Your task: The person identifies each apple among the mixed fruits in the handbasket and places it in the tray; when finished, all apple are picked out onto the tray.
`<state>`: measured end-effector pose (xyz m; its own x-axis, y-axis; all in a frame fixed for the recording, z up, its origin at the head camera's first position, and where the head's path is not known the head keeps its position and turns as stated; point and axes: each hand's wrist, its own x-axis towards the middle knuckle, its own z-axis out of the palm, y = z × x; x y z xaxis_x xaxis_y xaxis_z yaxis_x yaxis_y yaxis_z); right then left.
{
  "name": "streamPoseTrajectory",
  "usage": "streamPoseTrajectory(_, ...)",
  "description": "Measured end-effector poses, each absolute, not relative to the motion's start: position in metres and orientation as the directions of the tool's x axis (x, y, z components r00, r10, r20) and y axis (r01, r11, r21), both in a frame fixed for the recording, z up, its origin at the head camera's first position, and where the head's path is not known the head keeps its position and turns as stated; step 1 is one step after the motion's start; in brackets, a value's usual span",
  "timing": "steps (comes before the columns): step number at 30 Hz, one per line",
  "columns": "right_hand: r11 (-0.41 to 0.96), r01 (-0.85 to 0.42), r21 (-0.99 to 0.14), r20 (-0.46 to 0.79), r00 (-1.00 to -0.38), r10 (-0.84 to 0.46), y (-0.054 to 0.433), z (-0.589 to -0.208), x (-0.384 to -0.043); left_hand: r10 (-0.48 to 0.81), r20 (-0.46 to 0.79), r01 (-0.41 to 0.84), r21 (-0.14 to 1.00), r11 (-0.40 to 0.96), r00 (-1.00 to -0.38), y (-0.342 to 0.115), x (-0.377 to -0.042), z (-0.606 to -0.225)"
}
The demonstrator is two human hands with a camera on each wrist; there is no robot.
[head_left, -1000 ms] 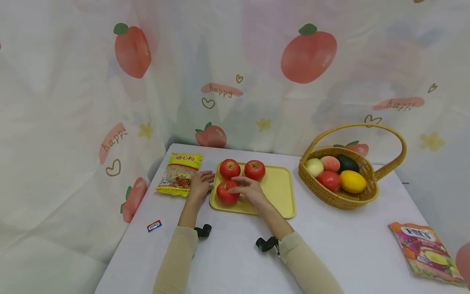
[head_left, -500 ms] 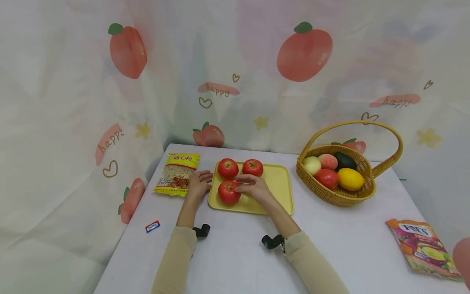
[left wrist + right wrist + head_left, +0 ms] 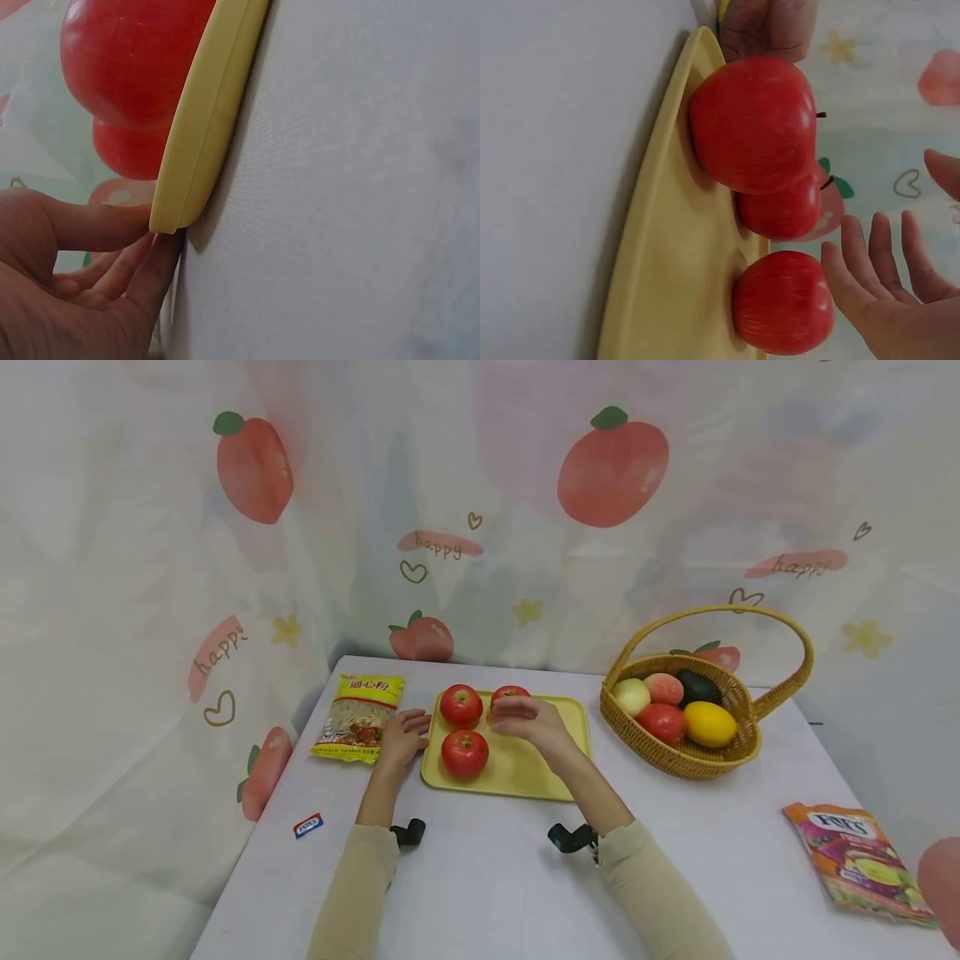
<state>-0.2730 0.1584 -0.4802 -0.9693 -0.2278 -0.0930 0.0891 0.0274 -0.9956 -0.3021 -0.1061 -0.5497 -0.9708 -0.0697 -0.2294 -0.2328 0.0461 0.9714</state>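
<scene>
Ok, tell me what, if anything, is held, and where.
The right grip holds nothing. The left grip is at the left edge of the yellow tray; holding or just touching, I can't tell.

Left hand (image 3: 402, 739) low, thumb (image 3: 101, 226) extended; right hand (image 3: 534, 724) raised, fingers (image 3: 883, 259) apart.

Tray (image 3: 540, 768) sits mid-frame on table (image 3: 480, 893), three apples (image 3: 465, 754) on it. Packet (image 3: 358, 718) lies left, wrapper (image 3: 308, 825) lower left. Basket (image 3: 678, 766) holding fruit (image 3: 709, 725) stands right, bag (image 3: 861, 864) lower right. Left hand (image 3: 402, 739) is at tray's left edge, right hand (image 3: 536, 725) above tray.
</scene>
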Motion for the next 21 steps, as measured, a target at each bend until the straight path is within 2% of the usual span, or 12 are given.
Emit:
streamPoseTrajectory(6, 0.119, 0.053, -0.991, -0.077, -0.975, -0.209, 0.174, -0.462, -0.276, -0.070, -0.235, -0.238, 0.971, 0.032, -0.969, -0.106, -0.302, -0.549)
streamPoseTrajectory(15, 0.086, 0.013, -0.996, -0.031, -0.976, -0.217, 0.203, -0.431, -0.279, -0.060, -0.242, -0.244, 0.969, 0.036, -0.969, -0.105, -0.302, -0.547)
streamPoseTrajectory(21, 0.075, 0.053, -0.996, -0.065, -0.983, -0.172, 0.223, -0.413, -0.287, -0.059, -0.249, -0.252, 0.967, 0.039, -0.967, -0.106, -0.301, -0.546)
